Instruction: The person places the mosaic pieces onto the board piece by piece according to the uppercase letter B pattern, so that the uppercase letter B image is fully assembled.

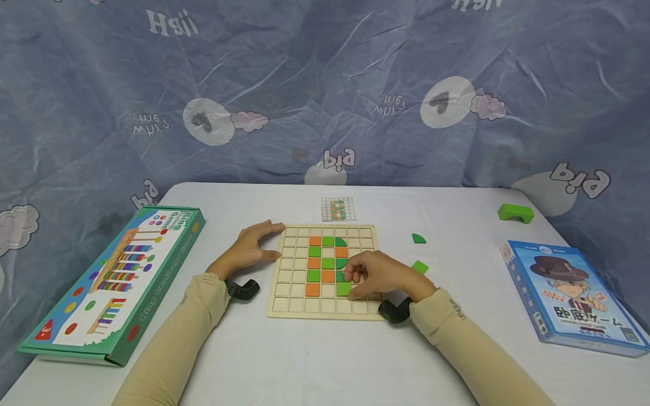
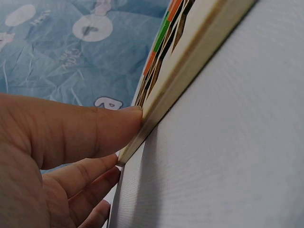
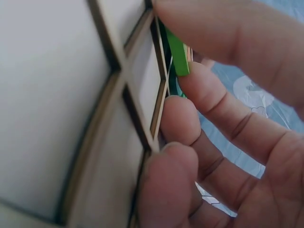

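Note:
A wooden grid board (image 1: pixel 325 316) lies on the table, with orange, green and dark green rounded tiles in its middle columns. My left hand (image 1: pixel 249 248) is at the board's upper left, fingers extended; in the left wrist view its thumb (image 2: pixel 109 130) touches the board's side edge. Over the board's right half, my right hand (image 1: pixel 378 273) pinches a green square tile (image 1: pixel 343 289) between thumb and index finger. In the right wrist view that tile (image 3: pixel 178 54) shows as a thin green edge, tilted above the grid, with the other fingers curled near the cells.
Behind the board lies a small pattern card (image 1: pixel 338 209). Right of it are a dark green quarter-round tile (image 1: pixel 418 239) and a green tile (image 1: pixel 420 267). A green arch block (image 1: pixel 515 213) and blue game box (image 1: pixel 579 299) stand right, a green game box (image 1: pixel 117 276) left.

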Tool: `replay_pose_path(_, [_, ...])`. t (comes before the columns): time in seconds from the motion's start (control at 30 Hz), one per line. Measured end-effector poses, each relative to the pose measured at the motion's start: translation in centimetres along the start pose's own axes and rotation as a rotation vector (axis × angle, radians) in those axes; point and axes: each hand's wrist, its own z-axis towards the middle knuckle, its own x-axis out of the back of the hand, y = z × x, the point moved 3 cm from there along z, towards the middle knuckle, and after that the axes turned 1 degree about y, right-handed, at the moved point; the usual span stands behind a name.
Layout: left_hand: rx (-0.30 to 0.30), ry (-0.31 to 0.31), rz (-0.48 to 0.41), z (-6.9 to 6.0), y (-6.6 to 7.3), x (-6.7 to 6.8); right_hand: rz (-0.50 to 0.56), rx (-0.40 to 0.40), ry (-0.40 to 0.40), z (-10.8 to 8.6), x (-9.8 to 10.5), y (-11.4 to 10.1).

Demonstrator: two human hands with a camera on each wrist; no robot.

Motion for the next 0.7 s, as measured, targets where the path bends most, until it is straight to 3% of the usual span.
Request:
replay_pose_path(0.37, [-0.003,-0.002,-0.007,0.04,-0.06,0.03,-0.004,0.038,0.000,0.10,-0.01,0.12])
replay_pose_path(0.7, [-0.011,0.002,-0.004,0.03,-0.10,0.03,0.100,0.035,-0.012,-0.34,0.60,0.44])
